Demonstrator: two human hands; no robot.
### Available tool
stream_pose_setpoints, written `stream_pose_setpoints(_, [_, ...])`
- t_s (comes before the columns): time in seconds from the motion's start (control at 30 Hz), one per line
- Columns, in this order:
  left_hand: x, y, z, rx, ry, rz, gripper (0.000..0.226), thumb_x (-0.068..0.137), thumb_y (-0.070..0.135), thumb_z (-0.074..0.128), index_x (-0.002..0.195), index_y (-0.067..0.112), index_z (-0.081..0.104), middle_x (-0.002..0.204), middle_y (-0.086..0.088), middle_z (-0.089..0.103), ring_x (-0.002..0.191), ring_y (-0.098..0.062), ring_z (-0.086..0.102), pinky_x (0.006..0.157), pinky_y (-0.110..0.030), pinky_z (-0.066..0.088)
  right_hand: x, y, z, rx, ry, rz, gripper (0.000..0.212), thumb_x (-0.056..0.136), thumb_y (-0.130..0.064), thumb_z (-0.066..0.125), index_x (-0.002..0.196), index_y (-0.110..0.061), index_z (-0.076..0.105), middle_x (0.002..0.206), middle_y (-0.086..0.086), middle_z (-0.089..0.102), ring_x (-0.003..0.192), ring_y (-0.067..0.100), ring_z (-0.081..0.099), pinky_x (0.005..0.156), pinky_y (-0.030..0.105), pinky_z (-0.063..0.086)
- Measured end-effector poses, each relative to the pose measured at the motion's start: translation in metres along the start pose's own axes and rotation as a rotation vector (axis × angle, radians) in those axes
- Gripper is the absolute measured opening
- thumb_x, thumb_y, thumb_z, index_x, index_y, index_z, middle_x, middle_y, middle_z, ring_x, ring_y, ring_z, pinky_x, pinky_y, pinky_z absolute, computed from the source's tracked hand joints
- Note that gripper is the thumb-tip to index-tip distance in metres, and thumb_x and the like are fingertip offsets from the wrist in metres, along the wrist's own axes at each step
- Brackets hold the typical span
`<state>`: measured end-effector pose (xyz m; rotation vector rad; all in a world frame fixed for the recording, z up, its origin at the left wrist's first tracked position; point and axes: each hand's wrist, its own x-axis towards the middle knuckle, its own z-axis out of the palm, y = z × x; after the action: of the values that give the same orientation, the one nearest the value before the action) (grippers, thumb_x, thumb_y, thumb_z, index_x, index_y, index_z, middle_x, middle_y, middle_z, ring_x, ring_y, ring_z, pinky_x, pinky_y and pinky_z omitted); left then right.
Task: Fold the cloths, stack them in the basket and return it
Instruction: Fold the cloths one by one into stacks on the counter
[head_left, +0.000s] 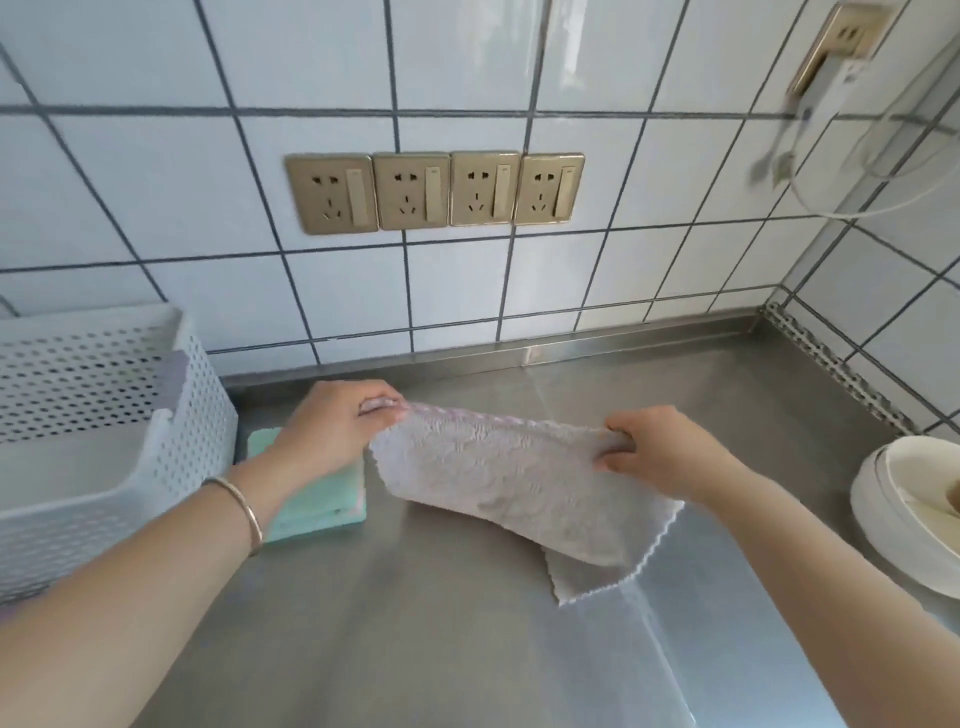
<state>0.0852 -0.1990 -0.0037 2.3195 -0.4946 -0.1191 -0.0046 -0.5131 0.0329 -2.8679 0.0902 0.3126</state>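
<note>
A pale grey-lilac cloth (511, 483) with a scalloped edge is stretched between my hands above the steel counter (441, 639); its lower edge droops onto the counter at the right. My left hand (337, 421) pinches the cloth's far left corner. My right hand (660, 449) grips the far right corner. Under my left wrist lies a folded mint-green cloth (317, 501), flat on the counter. The white perforated basket (202, 395) stands at the left edge, with something lilac showing inside against its right wall.
Stacked white plates or bowls (893, 499) sit at the right edge of the counter. The tiled wall behind carries a row of several gold sockets (434, 191). A white plug and cable (831, 98) hang at the upper right.
</note>
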Motion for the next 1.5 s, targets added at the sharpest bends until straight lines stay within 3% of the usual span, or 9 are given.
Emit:
stream_pose_setpoints(0.3, [-0.091, -0.002, -0.100, -0.075, 0.244, -0.040, 0.028, 0.088, 0.034, 0.055, 0.075, 0.058, 0.057, 0.086, 0.001, 0.069, 0.079, -0.016, 0.058, 0.063, -0.005, 0.034, -0.022, -0.061, -0.014, 0.261, 0.458, -0.264, 0.009, 0.083, -0.012, 0.065, 0.077, -0.018, 0.064, 0.077, -0.013, 0.058, 0.074, 0.002, 0.052, 0.065, 0.006, 0.037])
stream_pose_setpoints(0.4, [-0.143, -0.016, -0.092, -0.101, 0.132, -0.106, 0.010, 0.088, 0.044, 0.051, 0.084, 0.051, 0.057, 0.084, -0.001, 0.068, 0.070, -0.013, 0.056, 0.063, -0.013, 0.035, -0.043, -0.065, 0.002, 0.513, 0.263, -0.270, 0.015, 0.086, -0.012, 0.062, 0.080, -0.025, 0.066, 0.096, -0.023, 0.067, 0.079, -0.004, 0.058, 0.064, 0.003, 0.038])
stream_pose_setpoints(0.53, [-0.203, -0.039, -0.057, -0.196, -0.139, -0.229, 0.029, 0.071, 0.073, 0.044, 0.093, 0.060, 0.057, 0.098, 0.022, 0.068, 0.093, 0.003, 0.060, 0.080, -0.010, 0.039, -0.065, -0.047, 0.049, 0.483, -0.055, -0.203, 0.027, 0.089, -0.015, 0.059, 0.073, -0.036, 0.057, 0.058, -0.014, 0.054, 0.054, 0.003, 0.041, 0.051, 0.016, 0.031])
stream_pose_setpoints(0.6, [-0.224, -0.046, -0.031, -0.207, -0.276, -0.283, 0.013, 0.085, 0.059, 0.046, 0.092, 0.064, 0.057, 0.102, 0.037, 0.062, 0.098, 0.016, 0.055, 0.086, -0.005, 0.038, -0.076, -0.035, 0.078, 0.427, -0.210, -0.136, 0.027, 0.090, -0.017, 0.057, 0.073, -0.036, 0.054, 0.058, -0.014, 0.048, 0.055, 0.002, 0.039, 0.054, 0.017, 0.031])
stream_pose_setpoints(0.67, [-0.241, -0.055, -0.005, -0.203, -0.389, -0.313, 0.039, 0.094, 0.036, 0.045, 0.085, 0.073, 0.049, 0.095, 0.049, 0.055, 0.095, 0.024, 0.051, 0.082, 0.002, 0.035, -0.087, -0.022, 0.107, 0.367, -0.380, -0.072, 0.030, 0.089, -0.017, 0.057, 0.071, -0.040, 0.051, 0.059, -0.018, 0.048, 0.057, 0.000, 0.038, 0.057, 0.016, 0.031])
stream_pose_setpoints(0.9, [-0.271, -0.086, 0.064, -0.196, -0.687, -0.492, 0.033, 0.094, 0.034, 0.045, 0.062, 0.034, 0.048, 0.064, 0.025, 0.052, 0.065, 0.008, 0.043, 0.068, -0.013, 0.036, -0.116, 0.010, 0.168, 0.276, -0.732, 0.120, 0.037, 0.087, -0.022, 0.054, 0.054, -0.039, 0.050, 0.053, -0.020, 0.049, 0.052, -0.005, 0.040, 0.059, 0.012, 0.037])
stream_pose_setpoints(1.2, [-0.215, -0.096, 0.085, -0.095, -0.413, -0.547, 0.030, 0.097, 0.018, 0.042, 0.066, 0.021, 0.044, 0.068, 0.010, 0.049, 0.065, -0.004, 0.042, 0.060, -0.020, 0.030, -0.083, 0.015, 0.192, 0.463, -0.391, 0.329, 0.032, 0.091, -0.015, 0.055, 0.061, -0.016, 0.043, 0.059, -0.002, 0.044, 0.054, 0.013, 0.036, 0.053, 0.024, 0.028])
stream_pose_setpoints(1.37, [-0.187, -0.095, 0.097, -0.054, -0.303, -0.599, 0.027, 0.097, 0.017, 0.040, 0.113, 0.008, 0.060, 0.114, -0.005, 0.064, 0.106, -0.022, 0.057, 0.073, -0.022, 0.032, -0.065, 0.011, 0.203, 0.487, -0.295, 0.397, 0.018, 0.092, -0.021, 0.051, 0.077, -0.014, 0.058, 0.066, 0.000, 0.055, 0.059, 0.016, 0.048, 0.055, 0.028, 0.034])
stream_pose_setpoints(1.5, [-0.174, -0.097, 0.103, 0.070, -0.316, -0.679, 0.031, 0.098, 0.016, 0.038, 0.113, -0.006, 0.054, 0.121, -0.023, 0.059, 0.113, -0.033, 0.054, 0.074, -0.031, 0.036, -0.059, 0.010, 0.206, 0.450, -0.242, 0.366, 0.016, 0.093, -0.025, 0.050, 0.080, -0.019, 0.057, 0.069, -0.002, 0.058, 0.061, 0.014, 0.052, 0.052, 0.026, 0.034])
